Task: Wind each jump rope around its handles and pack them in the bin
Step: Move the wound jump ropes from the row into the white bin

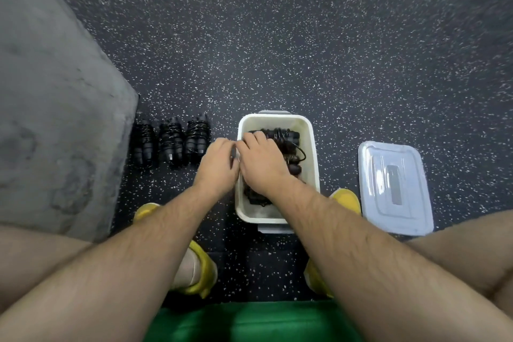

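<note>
- Head view: we look straight down at a white bin point(311, 153) standing on the dark speckled floor point(305, 36), between our two yellow shoes point(345, 197).
- Our right hand point(263, 164) reaches into the bin, palm down, with the fingers bent over the black wound ropes point(288, 139) packed inside; we cannot tell whether it grips one or only rests on them.
- Our left hand point(218, 164) sits at the bin's left rim, touching the right hand, fingers curled at the edge; we cannot tell what, if anything, it has hold of.
- Three more wound jump ropes point(172, 141) lie side by side on the floor just left of the bin, cords wrapped round their black handles.
- A grey-blue lid point(394, 186) lies flat on the floor to the right of the bin, apart from it.
- A grey mat or block point(55, 91) fills the left side, near the row of ropes.
- Green cloth point(249, 322) shows at the bottom edge.
</note>
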Demonstrator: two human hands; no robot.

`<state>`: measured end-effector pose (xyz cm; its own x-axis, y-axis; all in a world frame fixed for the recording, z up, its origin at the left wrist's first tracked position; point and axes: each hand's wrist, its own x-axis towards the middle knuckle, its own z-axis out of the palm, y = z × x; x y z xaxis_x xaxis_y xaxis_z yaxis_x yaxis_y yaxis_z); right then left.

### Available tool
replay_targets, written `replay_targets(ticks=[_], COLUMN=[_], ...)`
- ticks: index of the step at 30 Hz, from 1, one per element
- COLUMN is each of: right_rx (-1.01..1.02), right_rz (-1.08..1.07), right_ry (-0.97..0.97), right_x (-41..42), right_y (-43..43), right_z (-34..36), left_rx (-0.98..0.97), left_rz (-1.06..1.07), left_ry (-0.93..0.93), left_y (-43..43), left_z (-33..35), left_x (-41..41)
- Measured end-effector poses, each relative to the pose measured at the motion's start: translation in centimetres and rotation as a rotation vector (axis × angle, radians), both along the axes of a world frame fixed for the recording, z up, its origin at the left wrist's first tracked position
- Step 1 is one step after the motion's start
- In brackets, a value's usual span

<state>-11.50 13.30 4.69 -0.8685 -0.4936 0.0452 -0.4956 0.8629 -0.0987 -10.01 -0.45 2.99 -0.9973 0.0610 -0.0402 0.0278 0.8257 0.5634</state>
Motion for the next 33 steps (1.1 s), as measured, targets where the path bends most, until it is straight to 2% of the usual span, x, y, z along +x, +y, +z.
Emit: replay_targets(ticks=[5,10,14,16,20,24,27,31,33], right_rx=[-0.002,0.086,0.133,0.138,0.077,-0.031,-0.075,-0.047,-0.018], right_rz=[0.063,0.09,0.073,0.066,0.077,0.05,0.02,-0.003,0.053], right_ry=[-0.024,-0.117,-0.213,-0.204,-0.167,-0.111,-0.104,-0.071,-0.095], right_x=[-2.1,-4.5,-6.2,-6.6,-6.7,-6.6,-6.7,-6.8,-6.4], right_y=[-5.3,-7.8,-8.9,-9.5,-10.0,-9.6,-8.6,-6.1,-4.2], right_z=[-1.3,-4.0,-6.0,-6.8,-7.8,-7.7,-6.4,-2.4,0.0], left_rx=[-0.128,-0.117,-0.149,-0.14,-0.256,-0.22,-0.096,0.279,0.397], left_rz=[0.148,0.261,0.275,0.303,0.321,0.383,0.35,0.282,0.191], left_ry=[-0.079,-0.205,-0.305,-0.337,-0.347,-0.345,-0.349,-0.442,-0.453], left_y=[-4.4,-7.6,-8.4,-8.5,-7.7,-7.5,-8.5,-8.6,-8.0], left_z=[-2.2,-5.4,-7.5,-8.3,-9.5,-8.6,-6.0,-0.1,2.8], left_x=[-2.1,-4.9,-7.3,-8.4,-10.2,-10.9,-10.1,-8.7,-7.6])
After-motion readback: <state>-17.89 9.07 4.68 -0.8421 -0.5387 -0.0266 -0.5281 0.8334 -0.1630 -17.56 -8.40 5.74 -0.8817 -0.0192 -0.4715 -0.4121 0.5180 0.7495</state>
